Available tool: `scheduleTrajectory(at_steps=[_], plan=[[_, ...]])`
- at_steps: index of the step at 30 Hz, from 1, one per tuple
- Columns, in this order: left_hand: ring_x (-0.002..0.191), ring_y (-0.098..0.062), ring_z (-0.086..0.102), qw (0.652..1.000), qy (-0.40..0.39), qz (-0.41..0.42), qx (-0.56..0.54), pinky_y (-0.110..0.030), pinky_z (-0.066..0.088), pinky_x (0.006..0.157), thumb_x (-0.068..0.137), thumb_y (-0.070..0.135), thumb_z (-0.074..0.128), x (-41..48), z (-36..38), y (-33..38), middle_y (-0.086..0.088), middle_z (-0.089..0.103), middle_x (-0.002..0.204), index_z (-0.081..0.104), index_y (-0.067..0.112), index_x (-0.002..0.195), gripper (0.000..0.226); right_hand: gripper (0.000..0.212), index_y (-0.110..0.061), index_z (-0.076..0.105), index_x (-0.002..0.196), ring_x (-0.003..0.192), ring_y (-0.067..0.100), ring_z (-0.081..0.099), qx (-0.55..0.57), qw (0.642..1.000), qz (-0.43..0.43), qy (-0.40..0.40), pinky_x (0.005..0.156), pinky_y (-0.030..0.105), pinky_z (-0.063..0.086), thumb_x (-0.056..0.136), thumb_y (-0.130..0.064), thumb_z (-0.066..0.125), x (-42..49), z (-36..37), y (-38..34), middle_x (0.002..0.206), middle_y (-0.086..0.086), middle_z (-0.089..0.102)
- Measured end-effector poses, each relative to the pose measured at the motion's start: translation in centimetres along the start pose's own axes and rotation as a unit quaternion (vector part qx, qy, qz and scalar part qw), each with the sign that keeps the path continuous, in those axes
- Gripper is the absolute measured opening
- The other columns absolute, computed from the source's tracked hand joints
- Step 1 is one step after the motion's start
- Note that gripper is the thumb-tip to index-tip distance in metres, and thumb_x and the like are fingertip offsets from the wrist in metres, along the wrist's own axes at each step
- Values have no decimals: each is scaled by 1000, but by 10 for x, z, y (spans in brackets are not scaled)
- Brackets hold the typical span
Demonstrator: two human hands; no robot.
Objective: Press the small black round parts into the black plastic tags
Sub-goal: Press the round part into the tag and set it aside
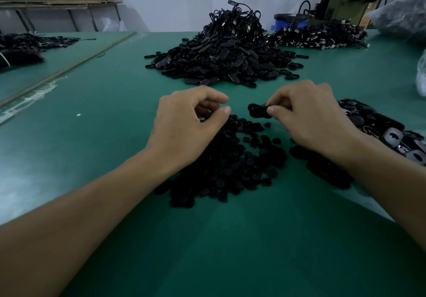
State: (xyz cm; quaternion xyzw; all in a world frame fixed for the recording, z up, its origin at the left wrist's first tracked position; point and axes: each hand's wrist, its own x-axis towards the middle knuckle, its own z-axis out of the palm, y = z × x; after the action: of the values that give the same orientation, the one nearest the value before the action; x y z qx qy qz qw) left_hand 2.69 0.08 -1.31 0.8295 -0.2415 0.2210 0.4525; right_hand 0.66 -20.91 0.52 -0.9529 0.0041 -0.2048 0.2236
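Pinching a black tag (pixel 258 111) between thumb and curled fingers, the right hand (pixel 315 121) is held just above the table (pixel 115 135). The left hand (pixel 184 124) is curled over the pile of round parts (pixel 230 158), thumb and forefinger nearly closed; whether a part is pinched cannot be told. A part should be seated squarely on the tag, then pressed evenly.

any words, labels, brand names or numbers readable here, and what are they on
No text can be read in this view.
Tags at the right edge: pale glossy marks, shapes only, no letters.
Held tag in the right hand: plain black, nothing printed shows.
Machine at the back right: any label is too blurred to read.
Blue drum: no print visible.
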Motion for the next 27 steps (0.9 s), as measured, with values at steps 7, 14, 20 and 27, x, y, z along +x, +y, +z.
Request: scheduleTrajectory(at_steps=[7, 14, 20, 27], plan=[[73, 8, 63, 1000, -14, -8, 9, -6, 45, 68, 89, 17, 74, 1, 0, -1, 21, 67, 74, 74, 28, 88, 11, 5, -25, 73, 96, 84, 21, 66, -8, 1000, 15, 1, 82, 43, 58, 93, -25, 69, -1, -4, 7, 90, 0, 69], [81, 7, 67, 1000, -4, -5, -16, -4, 45, 72, 89, 27, 76, 2, 0, -2, 21, 71, 83, 76, 24, 103, 15, 11, -27, 69, 84, 68, 11, 67, 181, 982, -10, -54, 71, 23, 53, 94, -21, 68, -2, -5, -4, 76, -1, 71], [75, 6, 68, 999, -24, 18, -44, -6, 46, 70, 89, 25, 76, 1, 0, -2, 22, 73, 78, 77, 27, 96, 8, 18, -28, 75, 83, 54, -2, 49, 308, 944, -58, -107, 54, 9, 40, 93, -16, 67, -5, -3, -15, 60, -11, 62], [67, 5, 64, 996, -3, 13, -85, -12, 47, 65, 89, 21, 75, 3, 1, -2, 19, 74, 78, 74, 35, 92, 15, 13, -25, 73, 85, 59, -7, 60, 341, 935, -64, -76, 58, 6, 44, 89, -13, 72, -9, -2, -19, 64, -15, 70]])
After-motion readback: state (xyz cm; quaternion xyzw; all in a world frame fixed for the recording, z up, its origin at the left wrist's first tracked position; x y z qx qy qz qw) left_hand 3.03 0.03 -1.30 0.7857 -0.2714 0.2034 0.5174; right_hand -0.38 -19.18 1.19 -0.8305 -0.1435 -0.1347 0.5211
